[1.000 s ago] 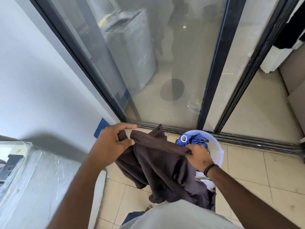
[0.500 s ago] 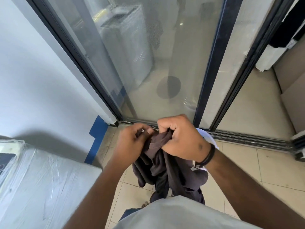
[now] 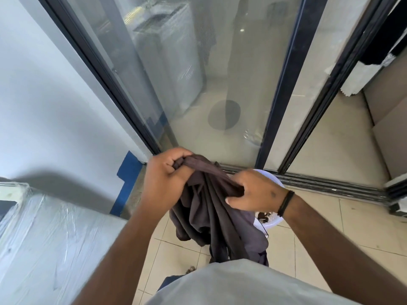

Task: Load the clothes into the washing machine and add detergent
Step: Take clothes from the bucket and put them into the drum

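At 8 o'clock, lower left: washing machine [image 3: 50, 245], the largest item, boxy, white, wrapped in crinkled clear plastic film; only its top and a corner show, and the lid or drum opening cannot be made out.

At 12 o'clock: sliding glass door [image 3: 220, 73], dark metal frame, smooth panes with faint reflections.

At 6 o'clock, underfoot: floor [image 3: 363, 227] of glossy beige tiles.

At centre: dark brown garment [image 3: 211, 216], soft, limp woven cloth, bunched at the top and hanging in long folds well clear of the machine.

At 4 o'clock from the garment, mostly hidden behind it: white plastic basket [image 3: 273, 221], round rim, a little dark laundry visible inside.

At 9 o'clock of the cloth: left hand [image 3: 163, 179], fingers clenched around the gathered upper edge.

At 3 o'clock of the cloth: right hand [image 3: 255, 192], fingers curled, pinching the same edge; a black band on the wrist.

Risk, as judged: the trailing hem hangs low and could drag on the floor or snag on the basket rim during the swing left toward the machine. A loose bunch may spill from either grip. The slick film could catch cloth at the opening.
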The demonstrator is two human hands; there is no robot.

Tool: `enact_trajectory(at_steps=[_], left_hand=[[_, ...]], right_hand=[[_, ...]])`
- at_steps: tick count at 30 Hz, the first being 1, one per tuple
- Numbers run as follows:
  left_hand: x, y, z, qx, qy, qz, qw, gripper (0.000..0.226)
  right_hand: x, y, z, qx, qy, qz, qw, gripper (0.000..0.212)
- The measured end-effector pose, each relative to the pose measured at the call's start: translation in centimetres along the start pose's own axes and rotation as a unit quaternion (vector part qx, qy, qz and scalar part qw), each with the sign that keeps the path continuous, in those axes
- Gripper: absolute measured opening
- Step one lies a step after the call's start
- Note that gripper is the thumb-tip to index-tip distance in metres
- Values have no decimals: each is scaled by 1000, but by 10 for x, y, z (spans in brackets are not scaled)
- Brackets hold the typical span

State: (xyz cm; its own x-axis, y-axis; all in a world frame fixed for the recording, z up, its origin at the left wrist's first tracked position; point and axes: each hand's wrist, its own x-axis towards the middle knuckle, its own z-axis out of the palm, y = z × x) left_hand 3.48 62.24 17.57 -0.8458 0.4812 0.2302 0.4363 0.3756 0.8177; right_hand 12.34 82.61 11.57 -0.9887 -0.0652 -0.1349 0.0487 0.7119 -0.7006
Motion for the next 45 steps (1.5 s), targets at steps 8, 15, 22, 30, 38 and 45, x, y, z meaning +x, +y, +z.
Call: enact_trajectory(at_steps=[8, 15, 22, 30, 38, 45], left_hand=[[24, -10, -37, -17, 81, -42, 996, 20], [-1, -54, -15, 109, -55, -201, 972, 63], [-23, -49, 34, 74, -179, -150, 969, 59], [-22, -28, 30, -30, -48, -131, 990, 39], [-15, -1, 19, -86, 47, -120, 988, 30], [-5, -30, 3, -19, 86, -168, 982, 27]], right_hand=[[-21, 134, 107, -40, -177, 228, 957, 52], [-5, 128, 94, -13, -12, 206, 978, 31], [29, 1, 38, 34, 30, -20, 999, 29], [24, -31, 11, 175, 108, -71, 976, 41], [0, 58, 95, 17, 80, 87, 993, 60], [9, 82, 106, 80, 122, 133, 980, 38]])
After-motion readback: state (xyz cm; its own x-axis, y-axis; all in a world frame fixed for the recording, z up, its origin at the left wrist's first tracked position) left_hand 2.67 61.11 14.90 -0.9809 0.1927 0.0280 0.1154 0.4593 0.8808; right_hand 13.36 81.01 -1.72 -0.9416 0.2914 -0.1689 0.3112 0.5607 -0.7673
